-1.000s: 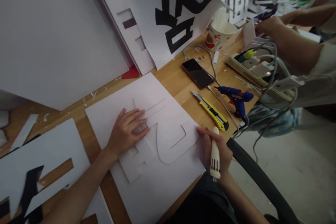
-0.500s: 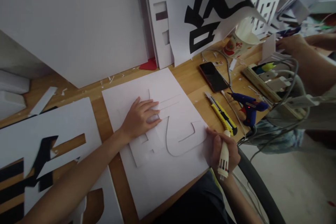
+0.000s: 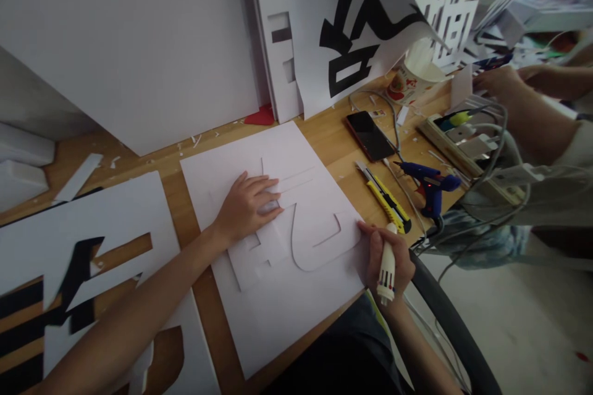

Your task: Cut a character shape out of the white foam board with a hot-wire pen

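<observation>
A white sheet lies on the wooden table, with a white cut-out character piece flat on top of it. My left hand rests on the piece's left part, fingers spread and pressing down. My right hand is closed around a thick white multi-colour pen at the sheet's right edge, beside the piece's curved end. The pen's tip is hidden by my fingers. Thin lines show near the piece's upper strokes.
A yellow utility knife, a phone and a blue glue gun lie to the right. Beyond are a power strip, a paper cup and a co-worker's hands. A cut-out board lies left; large boards stand behind.
My right hand and the pen have shifted slightly left in the view, still at the sheet's right edge. My left hand stays put. The camera view has turned a little.
</observation>
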A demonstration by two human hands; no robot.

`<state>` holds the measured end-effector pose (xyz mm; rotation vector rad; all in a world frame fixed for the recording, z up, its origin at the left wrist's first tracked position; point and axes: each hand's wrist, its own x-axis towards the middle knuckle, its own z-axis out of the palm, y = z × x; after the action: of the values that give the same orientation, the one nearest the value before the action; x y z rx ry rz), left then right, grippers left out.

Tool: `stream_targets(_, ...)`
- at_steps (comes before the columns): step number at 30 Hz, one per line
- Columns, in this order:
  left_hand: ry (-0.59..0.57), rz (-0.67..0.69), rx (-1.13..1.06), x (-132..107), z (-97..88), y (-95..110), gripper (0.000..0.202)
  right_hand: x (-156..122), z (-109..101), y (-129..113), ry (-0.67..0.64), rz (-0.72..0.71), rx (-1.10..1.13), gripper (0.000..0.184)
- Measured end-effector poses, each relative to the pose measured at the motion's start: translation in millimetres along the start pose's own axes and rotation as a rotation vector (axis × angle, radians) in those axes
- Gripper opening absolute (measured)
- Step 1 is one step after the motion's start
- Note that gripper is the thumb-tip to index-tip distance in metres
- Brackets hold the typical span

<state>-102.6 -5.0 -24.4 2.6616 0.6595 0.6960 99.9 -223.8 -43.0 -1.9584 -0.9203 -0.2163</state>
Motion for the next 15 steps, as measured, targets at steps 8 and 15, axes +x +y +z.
stream_targets(8,-0.001,0.006,-0.002,0.7,-0.2,-0.6,0.014,0.0,-0.3,2.1,-0.004,0.005,-0.019,0.018)
stream_targets(15,-0.003,-0.004,-0.007,1.7,-1.3,-0.9,0.014,-1.1,-0.9,4.9,-0.018,0.019,-0.006,0.017)
